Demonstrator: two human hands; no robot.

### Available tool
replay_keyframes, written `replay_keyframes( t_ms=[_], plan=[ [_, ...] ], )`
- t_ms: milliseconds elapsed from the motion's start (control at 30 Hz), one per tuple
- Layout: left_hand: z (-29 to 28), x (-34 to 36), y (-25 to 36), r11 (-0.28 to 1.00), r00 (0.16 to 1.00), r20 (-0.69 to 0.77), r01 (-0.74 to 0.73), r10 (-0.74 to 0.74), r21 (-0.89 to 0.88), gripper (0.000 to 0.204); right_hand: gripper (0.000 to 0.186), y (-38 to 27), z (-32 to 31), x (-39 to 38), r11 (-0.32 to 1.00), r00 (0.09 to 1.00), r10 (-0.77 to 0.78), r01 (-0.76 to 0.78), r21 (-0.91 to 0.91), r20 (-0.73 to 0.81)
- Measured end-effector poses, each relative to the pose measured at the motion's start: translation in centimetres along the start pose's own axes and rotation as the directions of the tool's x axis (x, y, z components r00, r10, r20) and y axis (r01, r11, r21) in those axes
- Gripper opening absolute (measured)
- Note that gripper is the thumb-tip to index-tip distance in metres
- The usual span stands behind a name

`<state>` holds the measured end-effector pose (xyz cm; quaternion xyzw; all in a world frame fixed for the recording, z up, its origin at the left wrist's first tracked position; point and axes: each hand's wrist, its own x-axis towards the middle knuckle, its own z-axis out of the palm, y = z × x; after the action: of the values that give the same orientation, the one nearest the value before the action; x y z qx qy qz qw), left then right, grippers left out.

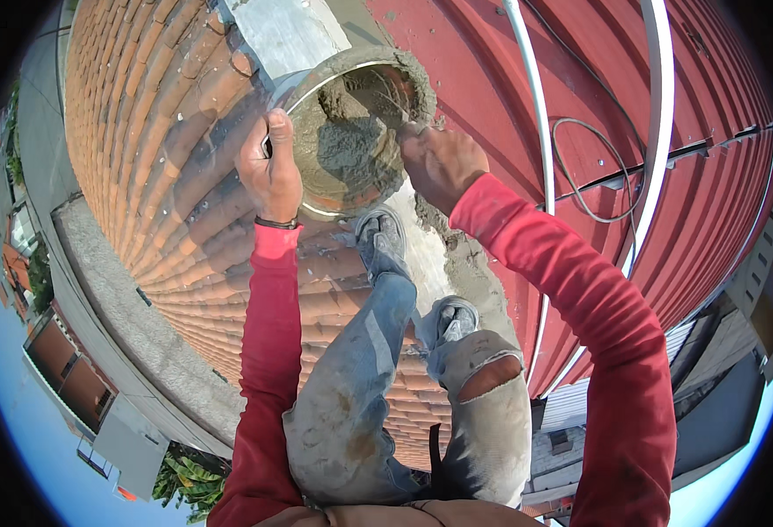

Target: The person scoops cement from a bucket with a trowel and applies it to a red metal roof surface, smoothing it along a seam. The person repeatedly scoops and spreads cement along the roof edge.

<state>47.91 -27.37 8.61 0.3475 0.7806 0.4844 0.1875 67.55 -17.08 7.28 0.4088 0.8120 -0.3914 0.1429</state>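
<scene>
A round bucket (320, 184) of wet grey mortar (351, 145) is tilted toward me above the ridge of the roof. Its rim is caked with mortar on the far and right sides. My left hand (272, 171) grips the bucket's left edge, thumb up along the rim. At the opposite side my right hand (442, 162) is closed in a fist by the rim. What its fingers hold is hidden, and a smoother patch of mortar lies in front of them.
Orange clay tiles (184, 176) slope away at left, red metal roofing (606, 53) at right. My shoes (382, 239) stand near a mortar-smeared strip (470, 272). White pipes (540, 114) and a looped cable (571, 167) lie across the metal. A pale board (285, 35) lies beyond the bucket.
</scene>
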Motion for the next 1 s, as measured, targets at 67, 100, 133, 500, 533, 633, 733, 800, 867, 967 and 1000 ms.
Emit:
replay_keyframes(
  t_ms=[67, 100, 133, 500, 533, 633, 733, 800, 867, 967, 1000],
  plan=[
    [0.8, -0.6, -1.3, 0.994, 1.000, 0.003, -0.022, 0.023, -0.105, 0.047, 0.026, 3.9, 1.3, -0.9, 0.983, 0.989, -0.143, 0.139, 0.119, 0.026],
    [1.3, -1.1, -2.1, 0.993, 1.000, -0.005, -0.019, 0.019, -0.115, 0.047, 0.024, 5.4, 2.3, -1.2, 0.925, 0.956, -0.293, 0.274, 0.265, 0.034],
    [1.8, -1.6, -2.5, 0.986, 0.998, -0.063, -0.031, 0.021, -0.165, 0.046, 0.025, 5.9, 3.5, -1.3, 0.897, 0.953, -0.286, 0.231, 0.376, 0.097],
    [-2.2, 0.2, -5.5, 0.704, 0.903, -0.112, 0.240, -0.415, -0.668, 0.057, 0.047, 5.6, -0.4, -7.2, 0.807, 0.969, -0.214, 0.106, 0.581, 0.120],
    [-3.3, 0.1, -6.2, 0.705, 0.901, -0.121, 0.236, -0.417, -0.669, 0.057, 0.046, 4.9, -1.6, -8.7, 0.809, 0.982, -0.167, 0.085, 0.581, 0.089],
    [-3.6, 0.2, -8.6, 0.731, 0.921, -0.132, 0.197, -0.366, -0.653, 0.057, 0.042, 6.7, -3.5, -12.5, 0.845, 0.990, -0.142, 0.118, 0.522, 0.007],
    [-3.2, -0.2, -9.1, 0.744, 0.938, -0.160, 0.133, -0.308, -0.655, 0.057, 0.040, 8.1, -2.9, -15.4, 0.920, 0.992, -0.027, 0.073, 0.386, -0.124],
    [-3.4, -0.6, -8.6, 0.712, 0.922, -0.139, 0.177, -0.362, -0.680, 0.057, 0.037, 7.4, -1.9, -15.8, 0.930, 0.993, -0.011, 0.053, 0.363, -0.116],
    [-4.9, 0.3, -11.1, 0.768, 0.918, -0.223, 0.122, -0.328, -0.629, 0.058, 0.028, 7.6, -0.2, -14.5, 0.946, 0.990, -0.041, 0.082, 0.314, -0.138],
    [-4.0, 0.5, -11.1, 0.774, 0.918, -0.216, 0.133, -0.331, -0.619, 0.059, 0.026, 9.6, 4.8, -11.3, 0.999, 0.977, -0.018, 0.010, -0.041, -0.213],
    [-3.5, 0.4, -10.5, 0.734, 0.919, -0.153, 0.181, -0.363, -0.655, 0.059, 0.026, 9.7, 4.9, -11.2, 0.999, 0.977, -0.007, -0.002, -0.041, -0.215]
  ],
)
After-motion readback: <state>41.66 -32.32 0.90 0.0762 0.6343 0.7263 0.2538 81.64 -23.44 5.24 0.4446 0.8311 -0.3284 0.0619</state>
